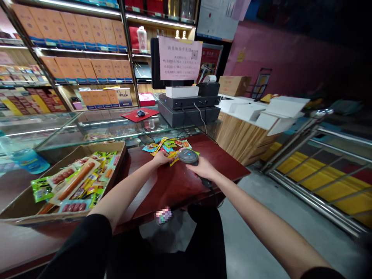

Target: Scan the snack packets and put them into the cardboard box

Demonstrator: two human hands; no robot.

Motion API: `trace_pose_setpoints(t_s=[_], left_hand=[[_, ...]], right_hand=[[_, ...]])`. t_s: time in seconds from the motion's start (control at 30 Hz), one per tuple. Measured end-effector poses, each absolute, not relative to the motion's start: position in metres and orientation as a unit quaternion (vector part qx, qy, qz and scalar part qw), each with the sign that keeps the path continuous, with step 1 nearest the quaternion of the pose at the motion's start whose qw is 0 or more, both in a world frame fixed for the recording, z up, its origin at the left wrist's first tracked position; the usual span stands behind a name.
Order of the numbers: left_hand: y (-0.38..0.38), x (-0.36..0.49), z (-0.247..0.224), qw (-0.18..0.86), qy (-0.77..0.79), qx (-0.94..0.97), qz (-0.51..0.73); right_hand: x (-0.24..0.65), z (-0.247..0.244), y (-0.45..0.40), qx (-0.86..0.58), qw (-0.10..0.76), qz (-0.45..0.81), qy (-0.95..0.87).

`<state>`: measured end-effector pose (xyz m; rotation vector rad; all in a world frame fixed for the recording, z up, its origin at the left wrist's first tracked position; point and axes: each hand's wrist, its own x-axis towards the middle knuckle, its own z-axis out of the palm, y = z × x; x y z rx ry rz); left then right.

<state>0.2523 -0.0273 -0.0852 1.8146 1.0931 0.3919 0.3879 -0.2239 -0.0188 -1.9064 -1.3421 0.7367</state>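
While a handheld barcode scanner point(187, 157) is gripped in the closed right hand point(200, 167), its head is kept low above the table point(180, 188) of dark red wood, and a black cable point(207, 183) is seen going from it toward the near edge. The left hand point(161, 158) is laid on a small pile of colourful snack packets point(167, 148), just beside the scanner; its fingers are somewhat curled, but it cannot be told if a packet is really gripped. To the left of the hands, a cardboard tray point(114, 153) is placed on the table, and it is filled with packaged sausage snacks point(77, 182). Behind these things, a glass display counter point(87, 131) is standing, and a computer mouse point(141, 113) is placed on a red mat point(130, 116) on top of it. A monitor point(154, 62) with a pink paper notice point(180, 58) is set behind black register equipment point(188, 102). Orange boxes are arranged on lit shelves point(87, 38), and white boxes point(280, 112) are lying on a wooden counter at the right, near a metal railing point(316, 170).
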Motion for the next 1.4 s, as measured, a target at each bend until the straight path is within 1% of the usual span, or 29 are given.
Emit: trace_pose_setpoints(t_s=[0.1, 0.27, 0.37, 0.5, 0.67, 0.83, 0.97, 1.17, 1.27, 1.4], left_hand=[[-0.016, 0.223, -0.070, 0.464, 0.474, 0.722, 0.198], [-0.003, 0.161, -0.027, 0.575, 0.445, 0.635, 0.262], [0.000, 0.124, -0.007, 0.595, 0.454, 0.589, 0.305], [0.001, 0.087, 0.000, 0.596, 0.470, 0.555, 0.339], [0.001, 0.063, 0.000, 0.587, 0.486, 0.546, 0.348], [-0.004, 0.061, 0.001, 0.575, 0.494, 0.562, 0.332], [-0.004, 0.067, 0.000, 0.578, 0.491, 0.554, 0.342], [0.002, 0.065, 0.000, 0.588, 0.470, 0.562, 0.343], [0.010, 0.051, 0.007, 0.565, 0.474, 0.573, 0.357], [0.020, 0.017, 0.027, 0.495, 0.484, 0.604, 0.394]], right_hand=[[0.377, -0.018, -0.215, -0.723, 0.340, 0.282, -0.531], [0.348, -0.016, -0.191, -0.697, 0.336, 0.292, -0.562], [0.324, -0.013, -0.178, -0.663, 0.341, 0.306, -0.592], [0.293, -0.011, -0.165, -0.616, 0.334, 0.323, -0.636], [0.272, -0.009, -0.158, -0.601, 0.318, 0.335, -0.653], [0.268, -0.007, -0.155, -0.603, 0.310, 0.332, -0.656], [0.268, -0.007, -0.155, -0.611, 0.310, 0.325, -0.652], [0.271, -0.007, -0.155, -0.606, 0.317, 0.352, -0.639], [0.272, -0.003, -0.151, -0.596, 0.321, 0.372, -0.635], [0.272, -0.002, -0.135, -0.584, 0.327, 0.401, -0.625]])
